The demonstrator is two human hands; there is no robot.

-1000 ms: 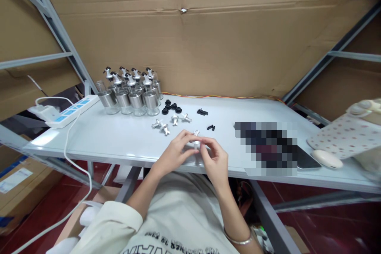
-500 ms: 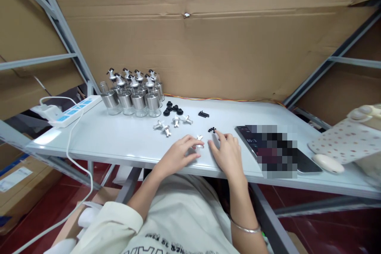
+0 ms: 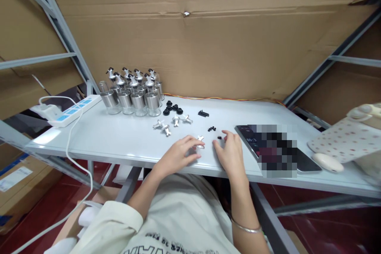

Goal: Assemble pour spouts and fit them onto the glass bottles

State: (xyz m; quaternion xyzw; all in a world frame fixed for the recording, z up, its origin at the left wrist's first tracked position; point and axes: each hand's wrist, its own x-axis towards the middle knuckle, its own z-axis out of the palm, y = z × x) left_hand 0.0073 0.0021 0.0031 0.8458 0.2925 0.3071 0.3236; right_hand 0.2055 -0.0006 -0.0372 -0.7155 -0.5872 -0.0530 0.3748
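My left hand (image 3: 180, 152) has its thumb and fingers curled round a silver pourer spout (image 3: 200, 139) near the table's front edge. To its right, my right hand (image 3: 231, 152) has thumb and forefinger apart, with a small black piece (image 3: 219, 137) lying on the table by their tips. Just beyond, several more black pieces (image 3: 212, 129) form a little cluster. Loose silver pourer spouts (image 3: 166, 129) lie further left, with black round stoppers (image 3: 175, 107) behind them. Thin black parts (image 3: 204, 114) rest together towards the back.
Several glass-and-steel bottles (image 3: 139, 101), most with pourers fitted, stand at the back left. A white power strip (image 3: 74, 112) and its cable lie at the left end. On the right are a phone (image 3: 306, 160), a cream oval object (image 3: 328, 162) and a dotted container (image 3: 347, 135).
My right hand has moved slightly right, away from the black cluster. One small black piece now lies apart from it, near my fingertips. My left hand stays almost still with the spout.
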